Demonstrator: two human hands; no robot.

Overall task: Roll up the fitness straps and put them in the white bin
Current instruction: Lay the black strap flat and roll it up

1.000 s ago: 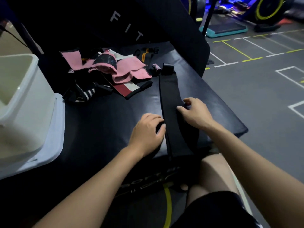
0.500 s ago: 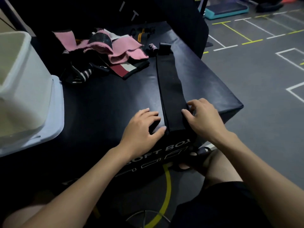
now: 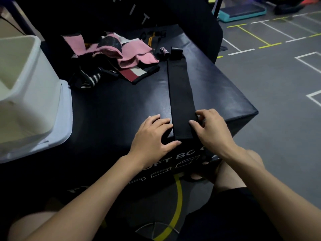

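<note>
A long black strap (image 3: 179,94) lies flat and straight on the black soft box (image 3: 112,108), its near end at the box's front edge. My left hand (image 3: 152,134) holds the strap's near left corner, fingers along the left edge and thumb at the end. My right hand (image 3: 212,127) pinches the right edge, thumb on top and fingers curled beside it. The white bin (image 3: 34,80) stands at the left on a white lid (image 3: 65,119); its inside is mostly out of view.
A pile of other straps lies at the back of the box: pink ones (image 3: 133,53), a red-and-white striped one (image 3: 133,73), a black-and-white one (image 3: 92,79) and a black-and-yellow one (image 3: 151,38). Grey gym floor (image 3: 278,84) lies to the right.
The strap's near end, which hung over the front edge, now lies on top of the box. Both hands have slid toward me to that end.
</note>
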